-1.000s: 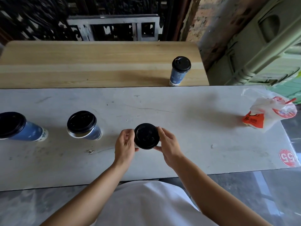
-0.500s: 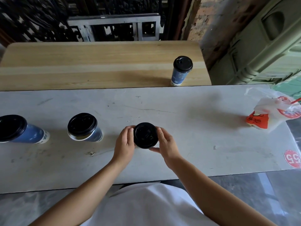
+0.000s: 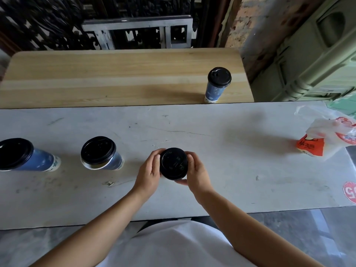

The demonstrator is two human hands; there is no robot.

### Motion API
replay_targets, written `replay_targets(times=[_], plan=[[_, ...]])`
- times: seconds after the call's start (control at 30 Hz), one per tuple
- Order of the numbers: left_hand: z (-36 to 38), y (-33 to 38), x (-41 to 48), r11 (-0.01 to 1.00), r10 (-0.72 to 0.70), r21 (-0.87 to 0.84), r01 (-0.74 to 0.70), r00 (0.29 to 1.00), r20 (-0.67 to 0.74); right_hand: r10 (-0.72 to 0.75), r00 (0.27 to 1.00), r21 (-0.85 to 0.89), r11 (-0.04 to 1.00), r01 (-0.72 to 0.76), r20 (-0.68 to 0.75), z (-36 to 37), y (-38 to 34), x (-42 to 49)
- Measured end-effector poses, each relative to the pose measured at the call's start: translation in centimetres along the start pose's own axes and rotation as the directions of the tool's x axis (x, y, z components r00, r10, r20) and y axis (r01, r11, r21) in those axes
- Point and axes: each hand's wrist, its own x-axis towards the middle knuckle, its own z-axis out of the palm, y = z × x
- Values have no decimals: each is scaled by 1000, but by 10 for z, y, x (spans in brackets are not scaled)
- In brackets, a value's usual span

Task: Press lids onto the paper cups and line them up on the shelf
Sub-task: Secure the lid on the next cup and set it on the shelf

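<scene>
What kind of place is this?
Probably a takeaway drinks stall or café counter. Blue paper cups with black lids stand on a grey counter, another cup waits on the wooden shelf behind, and the left hand and right hand grip a fourth lid.

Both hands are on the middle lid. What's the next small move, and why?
Probably press down around the lid to seat it: left hand and right hand both grip its edge, and the cup under it is hidden, so seating is unconfirmed.

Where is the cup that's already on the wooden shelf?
In the head view, the lidded cup stands upright near the right end of the wooden shelf, close to its front edge.
</scene>
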Motion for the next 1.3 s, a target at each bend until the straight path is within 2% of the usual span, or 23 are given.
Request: replay_targets(times=[0.17, 0.27, 0.43, 0.63, 0.87, 0.97, 1.17, 1.3], plan=[[1, -1, 0, 1000, 6, -20, -5, 1000, 15, 1, 1000, 3, 1000, -1, -27, 3, -2, -2], [2, 1, -2, 999, -26, -44, 26, 1000, 3, 74, 997, 108, 991, -74, 6, 0, -8, -4], [4, 3, -9, 980, -134, -154, 129, 991, -19, 86, 995, 142, 986, -91, 41, -5, -13, -4], [6, 3, -19, 961, -230, -178, 211, 969, -92, 144, 989, 174, 973, -149, 41, -3, -11, -4], [6, -3, -31, 915, -350, -260, 310, 928, -125, 83, 997, 256, 964, -79, -6, -8, 3, -9], [5, -4, -32, 893, -407, -261, 368, 906, -114, 54, 999, 232, 971, -51, -6, -9, 5, -10], [1, 0, -28, 896, -426, -195, 399, 897, -117, 25, 998, 199, 979, -37, 63, -9, 7, -12], [-2, 4, -23, 932, -351, -134, 336, 929, -114, 25, 996, 159, 987, -38, 83, -9, 7, -14]])
